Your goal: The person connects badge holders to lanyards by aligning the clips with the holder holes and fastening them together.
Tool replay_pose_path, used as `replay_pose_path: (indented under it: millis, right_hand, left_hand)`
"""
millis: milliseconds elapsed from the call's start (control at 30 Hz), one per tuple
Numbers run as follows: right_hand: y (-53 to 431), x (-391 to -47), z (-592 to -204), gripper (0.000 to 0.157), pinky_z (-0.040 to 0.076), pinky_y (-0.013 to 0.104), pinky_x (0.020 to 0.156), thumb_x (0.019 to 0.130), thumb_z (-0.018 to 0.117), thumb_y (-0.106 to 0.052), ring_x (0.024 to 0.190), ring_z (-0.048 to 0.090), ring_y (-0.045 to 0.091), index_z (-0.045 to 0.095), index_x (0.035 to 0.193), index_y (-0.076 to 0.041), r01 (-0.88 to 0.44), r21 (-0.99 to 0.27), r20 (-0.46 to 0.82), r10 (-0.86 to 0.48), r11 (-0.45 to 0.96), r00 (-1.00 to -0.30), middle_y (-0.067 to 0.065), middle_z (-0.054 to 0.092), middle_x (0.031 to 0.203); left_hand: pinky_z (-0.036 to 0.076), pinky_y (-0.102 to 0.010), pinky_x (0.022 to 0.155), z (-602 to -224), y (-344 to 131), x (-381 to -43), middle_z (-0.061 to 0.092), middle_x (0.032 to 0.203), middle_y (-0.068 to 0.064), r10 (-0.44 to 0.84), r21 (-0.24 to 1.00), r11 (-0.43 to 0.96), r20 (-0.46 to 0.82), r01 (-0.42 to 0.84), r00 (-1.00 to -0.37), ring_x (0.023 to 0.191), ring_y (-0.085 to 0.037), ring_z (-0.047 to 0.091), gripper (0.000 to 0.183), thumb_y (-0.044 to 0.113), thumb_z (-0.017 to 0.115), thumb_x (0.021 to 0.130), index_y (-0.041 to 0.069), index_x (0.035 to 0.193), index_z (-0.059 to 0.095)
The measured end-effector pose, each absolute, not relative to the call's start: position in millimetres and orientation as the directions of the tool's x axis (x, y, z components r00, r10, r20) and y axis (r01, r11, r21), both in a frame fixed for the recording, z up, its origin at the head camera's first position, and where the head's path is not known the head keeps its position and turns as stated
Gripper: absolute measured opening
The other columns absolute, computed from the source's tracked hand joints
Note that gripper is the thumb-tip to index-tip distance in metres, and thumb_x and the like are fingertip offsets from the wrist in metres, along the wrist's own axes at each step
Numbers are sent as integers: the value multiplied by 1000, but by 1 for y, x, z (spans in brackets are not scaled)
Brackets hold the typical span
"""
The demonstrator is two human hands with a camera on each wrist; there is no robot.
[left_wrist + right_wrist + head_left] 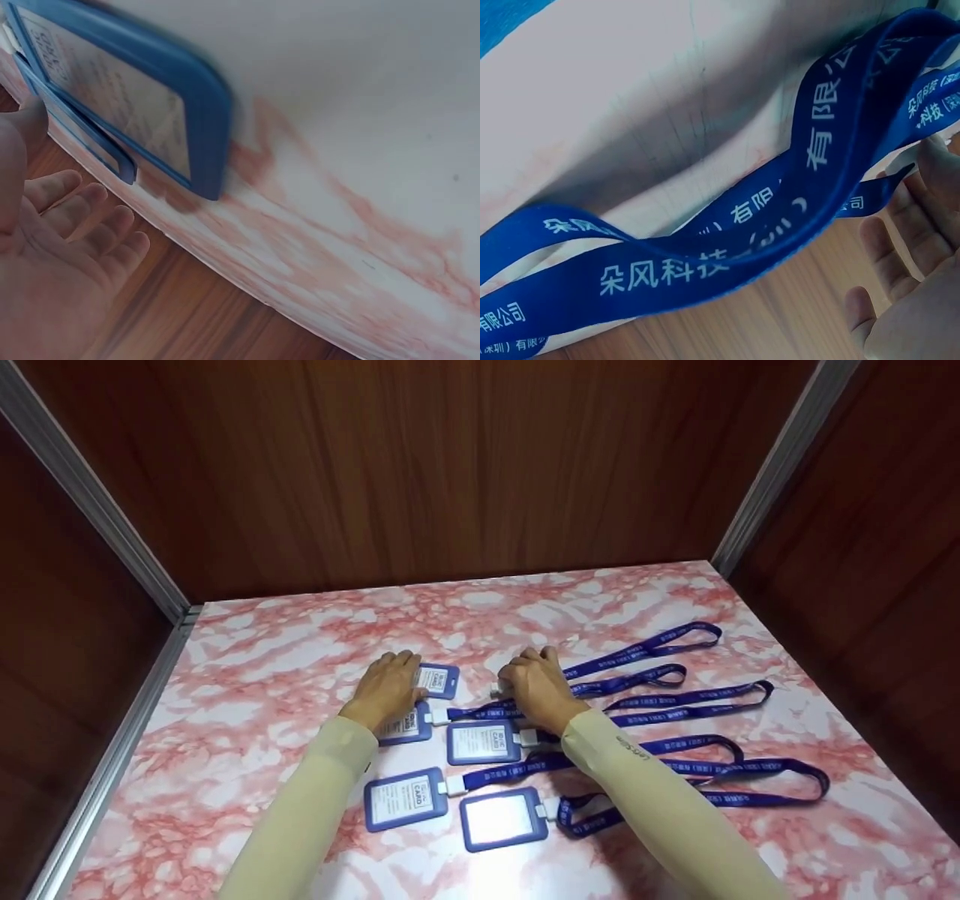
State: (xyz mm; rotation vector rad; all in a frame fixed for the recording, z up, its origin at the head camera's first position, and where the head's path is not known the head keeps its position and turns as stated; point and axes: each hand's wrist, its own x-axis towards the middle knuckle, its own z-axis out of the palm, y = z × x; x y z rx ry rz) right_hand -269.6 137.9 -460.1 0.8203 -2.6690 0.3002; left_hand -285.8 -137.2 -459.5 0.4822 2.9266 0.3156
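In the head view my left hand [384, 690] lies at the farthest blue badge holder [439, 681], its thumb by the near edge. The left wrist view shows the fingers of that left hand [60, 247] extended, with the thumb beside a badge holder [90, 142]. My right hand [538, 686] pinches the white clip [496, 688] of a blue lanyard [622, 658], a short gap to the right of that farthest holder. In the right wrist view, blue straps with white lettering [667, 274] run past the right hand [922, 300], and its fingertips meet the white clip [904, 160].
Nearer on the marbled table [262, 660] lie several more badge holders, among them a left one [405, 799] and a front one [504, 817], each joined to a lanyard stretching right. Wooden panels [450, 472] and metal posts [795, 457] enclose the table.
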Motion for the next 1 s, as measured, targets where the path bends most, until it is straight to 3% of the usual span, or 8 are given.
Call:
replay_pose_path:
  millis: [300,733,1000]
  right_hand:
    - [137,-272,-460,12,36,53,84,81,75,-3,86,58,29,71,76,-13,-576,-110,397,-496,810,-772,4,74,83]
    - [136,-274,-461,10,36,51,87,82,73,-2,90,58,29,74,81,-12,-560,-119,336,-498,820,-800,4,75,89]
    - [132,-275,-462,8,37,51,87,85,76,-9,89,58,29,72,78,-13,-558,-114,344,-495,822,-798,3,76,89]
  left_hand:
    - [16,-54,125,-464,-139,-288,34,163,-19,344,202,927,-129,315,-930,151,-41,27,66,34,59,105,2,157,35]
    - [32,-53,119,-461,-131,-292,42,157,-17,297,240,936,-151,256,-943,145,-38,39,60,35,66,101,4,149,48]
    - [45,-50,109,-460,-127,-294,59,132,-14,302,242,932,-110,269,-947,120,-34,55,48,34,72,97,2,131,62]
